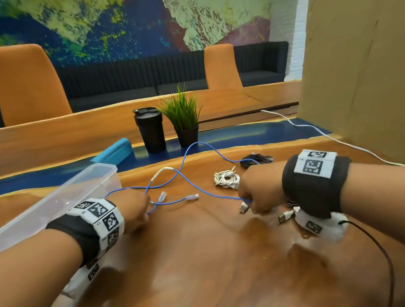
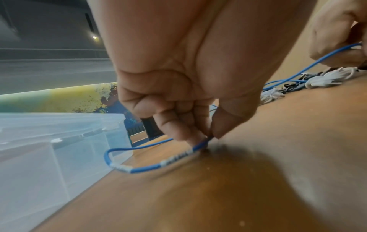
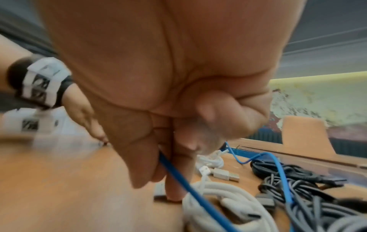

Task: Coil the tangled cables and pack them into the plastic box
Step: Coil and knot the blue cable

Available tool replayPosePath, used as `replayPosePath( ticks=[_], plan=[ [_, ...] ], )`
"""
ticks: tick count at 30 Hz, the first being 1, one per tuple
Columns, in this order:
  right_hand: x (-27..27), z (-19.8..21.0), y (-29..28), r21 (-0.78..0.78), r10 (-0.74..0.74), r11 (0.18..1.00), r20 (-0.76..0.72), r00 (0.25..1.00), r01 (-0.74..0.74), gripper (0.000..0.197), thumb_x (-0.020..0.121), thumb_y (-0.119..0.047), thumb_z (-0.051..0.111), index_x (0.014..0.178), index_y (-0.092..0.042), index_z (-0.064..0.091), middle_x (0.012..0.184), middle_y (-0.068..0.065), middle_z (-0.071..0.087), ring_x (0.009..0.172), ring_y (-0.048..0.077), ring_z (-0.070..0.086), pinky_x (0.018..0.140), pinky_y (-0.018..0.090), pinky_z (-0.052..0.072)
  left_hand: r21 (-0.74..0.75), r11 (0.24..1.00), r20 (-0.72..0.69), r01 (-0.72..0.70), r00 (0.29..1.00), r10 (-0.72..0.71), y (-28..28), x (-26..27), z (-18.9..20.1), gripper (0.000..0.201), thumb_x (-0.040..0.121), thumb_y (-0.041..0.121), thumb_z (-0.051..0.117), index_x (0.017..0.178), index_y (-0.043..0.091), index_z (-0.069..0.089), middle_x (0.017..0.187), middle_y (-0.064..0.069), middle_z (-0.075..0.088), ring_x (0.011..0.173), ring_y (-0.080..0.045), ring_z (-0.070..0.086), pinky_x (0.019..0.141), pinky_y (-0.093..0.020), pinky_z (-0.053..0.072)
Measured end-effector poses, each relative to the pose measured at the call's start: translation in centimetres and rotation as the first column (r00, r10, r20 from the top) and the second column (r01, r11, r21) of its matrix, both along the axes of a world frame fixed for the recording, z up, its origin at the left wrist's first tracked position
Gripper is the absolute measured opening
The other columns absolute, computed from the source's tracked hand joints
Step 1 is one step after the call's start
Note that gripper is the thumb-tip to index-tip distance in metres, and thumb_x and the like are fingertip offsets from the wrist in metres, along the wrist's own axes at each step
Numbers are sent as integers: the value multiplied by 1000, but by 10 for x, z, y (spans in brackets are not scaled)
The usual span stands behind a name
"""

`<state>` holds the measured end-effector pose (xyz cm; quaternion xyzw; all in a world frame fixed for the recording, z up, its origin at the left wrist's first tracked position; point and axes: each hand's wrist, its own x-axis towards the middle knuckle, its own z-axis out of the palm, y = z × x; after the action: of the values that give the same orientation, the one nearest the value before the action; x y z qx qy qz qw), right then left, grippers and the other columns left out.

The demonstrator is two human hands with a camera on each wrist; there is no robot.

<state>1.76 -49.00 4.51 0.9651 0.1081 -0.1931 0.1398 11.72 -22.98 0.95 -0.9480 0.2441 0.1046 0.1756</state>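
Observation:
A thin blue network cable point(image 1: 191, 152) loops across the wooden table point(image 1: 207, 264), its clear plugs lying between my hands. My left hand point(image 1: 134, 210) pinches the blue cable point(image 2: 147, 168) between thumb and fingertips, just right of the clear plastic box point(image 1: 53, 205). My right hand point(image 1: 259, 192) grips another stretch of the same blue cable point(image 3: 178, 177) in curled fingers. A white cable bundle point(image 1: 226, 178) and a black cable bundle point(image 1: 256, 160) lie just beyond the right hand. White cable point(image 3: 218, 197) and dark cables point(image 3: 309, 188) crowd under the right hand.
A black lidded cup point(image 1: 150, 131) and a small potted plant point(image 1: 184, 120) stand behind the cables. A blue object point(image 1: 114, 152) lies behind the box. A large cardboard sheet point(image 1: 366, 63) rises at the right, with a white cord point(image 1: 318, 132) along it.

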Motion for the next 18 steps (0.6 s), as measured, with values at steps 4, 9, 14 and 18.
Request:
replayPosePath(
  ticks=[4,9,14,18],
  plan=[
    [14,34,-17,271,-139,959,183,973,86,17,92,-28,61,76,-22,61,72,-7,62,72,15,57,58,24,37,-175,985,86,2,996,13,14,5,9,6,91,23,49,91,17,48,83,0,58,74,-21,50,66,-31,41],
    [29,86,-28,464,-311,885,530,789,37,19,96,-31,57,89,-18,70,73,-4,62,72,18,57,70,28,47,-443,896,222,20,971,88,29,12,31,11,88,27,53,80,26,45,72,3,56,74,-24,54,64,-31,37],
    [34,123,-19,647,-448,736,687,572,-199,22,94,-32,58,87,-17,72,82,6,69,82,27,63,78,43,54,-781,623,144,-49,956,256,50,12,70,7,86,20,63,79,24,63,74,3,70,69,-21,64,70,-35,54],
    [26,140,8,765,-435,602,554,710,-228,20,94,-31,62,85,-17,73,73,5,71,60,19,60,61,39,57,-952,305,80,11,973,216,67,-5,115,15,93,13,63,79,13,67,63,2,61,49,-6,47,51,-22,41]
  ],
)
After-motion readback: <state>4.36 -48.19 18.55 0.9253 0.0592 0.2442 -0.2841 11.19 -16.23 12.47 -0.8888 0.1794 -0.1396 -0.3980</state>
